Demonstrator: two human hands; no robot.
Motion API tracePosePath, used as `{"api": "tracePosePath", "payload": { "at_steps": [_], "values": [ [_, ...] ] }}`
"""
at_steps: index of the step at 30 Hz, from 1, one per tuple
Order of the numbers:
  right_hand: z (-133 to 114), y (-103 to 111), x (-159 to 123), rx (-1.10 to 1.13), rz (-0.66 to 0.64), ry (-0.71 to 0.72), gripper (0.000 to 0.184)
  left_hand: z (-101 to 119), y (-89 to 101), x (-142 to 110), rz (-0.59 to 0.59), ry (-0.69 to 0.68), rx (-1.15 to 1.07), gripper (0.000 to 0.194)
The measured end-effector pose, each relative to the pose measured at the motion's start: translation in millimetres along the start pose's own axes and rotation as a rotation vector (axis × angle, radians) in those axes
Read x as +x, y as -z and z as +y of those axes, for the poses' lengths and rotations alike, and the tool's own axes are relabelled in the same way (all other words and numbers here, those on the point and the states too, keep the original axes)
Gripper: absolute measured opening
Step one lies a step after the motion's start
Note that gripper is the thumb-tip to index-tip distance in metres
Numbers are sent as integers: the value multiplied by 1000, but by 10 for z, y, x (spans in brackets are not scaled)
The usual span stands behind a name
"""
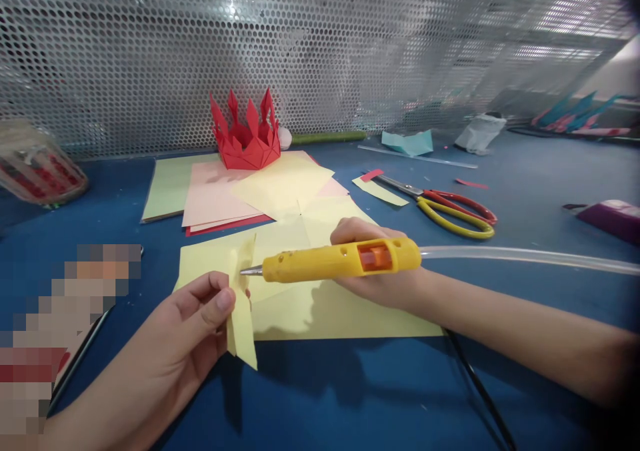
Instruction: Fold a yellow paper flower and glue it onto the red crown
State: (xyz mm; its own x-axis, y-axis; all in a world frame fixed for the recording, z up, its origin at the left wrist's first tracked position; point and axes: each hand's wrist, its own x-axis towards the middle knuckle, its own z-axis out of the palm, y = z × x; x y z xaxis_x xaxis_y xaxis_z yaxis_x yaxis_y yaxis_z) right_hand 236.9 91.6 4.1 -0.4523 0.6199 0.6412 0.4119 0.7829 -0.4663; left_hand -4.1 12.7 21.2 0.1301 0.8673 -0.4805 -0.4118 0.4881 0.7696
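Note:
My left hand (200, 324) pinches a folded piece of pale yellow paper (242, 324) between thumb and fingers, holding it upright above the table's front part. In my right hand (365, 264) is a yellow glue gun (320, 259), its metal nozzle pointing left. The nozzle tip is at the folded paper's upper part; whether it touches cannot be made out. A clear glue stick (530, 257) runs out of the gun's back end to the right. Beneath both hands lie large pale yellow sheets (300, 317).
A red paper crown (249, 145) stands on stacked coloured paper (215, 194) at the back. Scissors (450, 211) and paper scraps (381, 191) lie right of it. A jar (40, 167) is far left, a pixelated flat device (75, 317) nearer. A black cable (480, 384) trails under my right arm.

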Motion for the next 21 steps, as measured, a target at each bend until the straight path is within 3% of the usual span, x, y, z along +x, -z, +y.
{"api": "tracePosePath", "payload": {
  "at_steps": [8,15,21],
  "values": [
    [24,3,33,-45,67,-101,14,25,-74,22,131,7,-95,31],
    [14,-3,52,-61,83,-129,14,35,-118,-16,131,10,-109,24],
    [14,16,15,-17,24,-64,13,7,-123,-56,131,8,-85,16]
  ]
}}
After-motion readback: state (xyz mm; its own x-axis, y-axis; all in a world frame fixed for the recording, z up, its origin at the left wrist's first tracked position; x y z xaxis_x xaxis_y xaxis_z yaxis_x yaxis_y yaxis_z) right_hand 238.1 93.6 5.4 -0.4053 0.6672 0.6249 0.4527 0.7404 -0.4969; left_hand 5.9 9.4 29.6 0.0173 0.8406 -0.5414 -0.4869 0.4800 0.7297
